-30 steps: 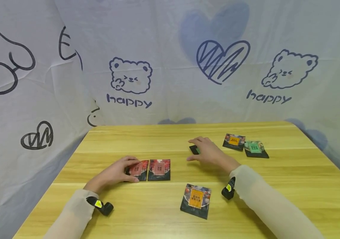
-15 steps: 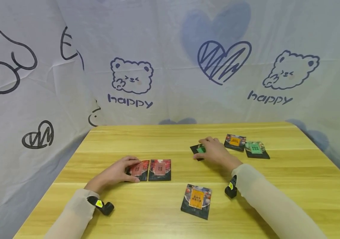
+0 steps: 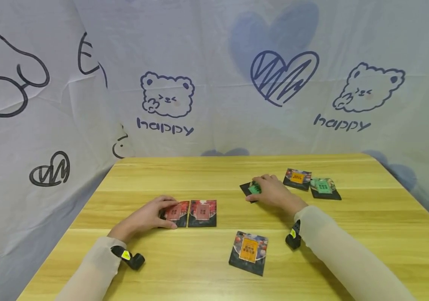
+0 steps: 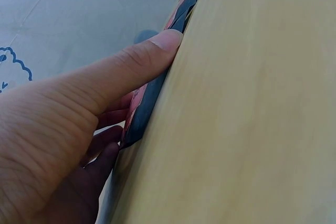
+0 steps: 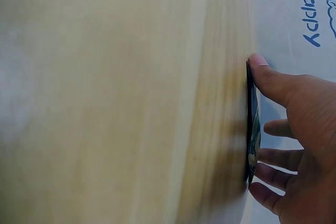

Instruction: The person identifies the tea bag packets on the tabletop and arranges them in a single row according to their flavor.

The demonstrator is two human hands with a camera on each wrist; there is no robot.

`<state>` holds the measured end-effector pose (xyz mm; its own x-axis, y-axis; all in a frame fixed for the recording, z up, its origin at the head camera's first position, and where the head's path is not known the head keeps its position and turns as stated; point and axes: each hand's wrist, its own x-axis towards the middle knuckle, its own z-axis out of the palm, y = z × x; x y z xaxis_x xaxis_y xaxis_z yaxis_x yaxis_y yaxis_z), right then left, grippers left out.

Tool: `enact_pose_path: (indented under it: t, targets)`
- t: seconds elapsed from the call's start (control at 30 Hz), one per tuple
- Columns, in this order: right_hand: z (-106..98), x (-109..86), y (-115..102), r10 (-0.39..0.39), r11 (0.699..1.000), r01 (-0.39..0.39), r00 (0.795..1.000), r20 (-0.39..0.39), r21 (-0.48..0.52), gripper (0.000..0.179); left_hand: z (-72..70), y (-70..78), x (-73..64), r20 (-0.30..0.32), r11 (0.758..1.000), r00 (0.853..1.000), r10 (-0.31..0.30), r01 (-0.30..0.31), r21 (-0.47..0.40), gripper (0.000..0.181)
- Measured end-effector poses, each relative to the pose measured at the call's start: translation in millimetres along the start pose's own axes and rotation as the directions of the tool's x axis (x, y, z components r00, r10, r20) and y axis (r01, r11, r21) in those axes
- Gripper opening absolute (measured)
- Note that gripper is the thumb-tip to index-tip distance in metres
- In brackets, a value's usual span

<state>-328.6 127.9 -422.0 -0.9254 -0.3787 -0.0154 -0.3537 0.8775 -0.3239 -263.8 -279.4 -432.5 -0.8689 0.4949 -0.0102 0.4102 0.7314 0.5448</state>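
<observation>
On the left side of the table, my left hand (image 3: 146, 217) holds a flat red and black sachet (image 3: 179, 215). Its thumb lies along the near edge and the fingers reach round the far side. A matching red sachet (image 3: 203, 213) lies close to its right. Farther back, my right hand (image 3: 276, 193) grips a green and black sachet (image 3: 247, 190), which its fingers partly cover. In the right wrist view, the thumb touches one end of this sachet (image 5: 253, 124) and the fingers curl at the other end. It lies flat at the table surface.
An orange-labelled sachet (image 3: 249, 253) lies slightly askew near the front middle of the wooden table (image 3: 184, 271). Behind my right hand are another orange-labelled sachet (image 3: 298, 179) and a green-labelled one (image 3: 325, 189), nearly touching. A printed cloth (image 3: 214, 104) hangs behind the table.
My right hand has moved slightly right and closed in on the green sachet, with more of the sachet's left part now showing. The left hand stays on the red sachet.
</observation>
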Motion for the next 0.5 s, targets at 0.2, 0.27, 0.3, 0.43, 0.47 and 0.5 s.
enact_pose_path:
  t: [0.2,0.27,0.3,0.43,0.47,0.5]
  targets:
    - [-0.8,0.6,2.2,-0.016,0.999,0.015,1.000,0.018,0.039,0.085,-0.5,-0.7,1.0,-0.001,1.000,1.000,0.006,-0.006,0.004,0.083]
    - [-1.4,-0.1,3.2,-0.022,0.998,0.020,0.999,0.029,0.058,0.083,-0.4,-1.4,1.1,-0.001,1.000,1.000,0.010,-0.010,0.002,0.083]
    - [-1.8,-0.6,3.7,-0.030,0.997,0.027,0.999,0.033,0.068,0.081,-0.4,-1.9,1.3,-0.002,1.000,1.000,0.013,-0.013,0.002,0.083]
    - [-2.7,-1.9,6.1,-0.051,0.993,0.045,0.997,0.055,0.108,0.077,-0.1,-2.9,1.1,0.000,1.000,1.000,0.017,-0.017,0.004,0.082]
    - [-2.8,-1.9,6.7,-0.058,0.992,0.051,0.997,0.057,0.115,0.077,-0.1,-3.0,1.1,-0.002,1.000,1.000,0.018,-0.018,0.005,0.082]
    - [-3.0,-1.9,7.3,-0.060,0.991,0.052,0.996,0.061,0.124,0.077,0.0,-3.0,1.0,-0.002,1.000,1.000,0.018,-0.018,0.005,0.082]
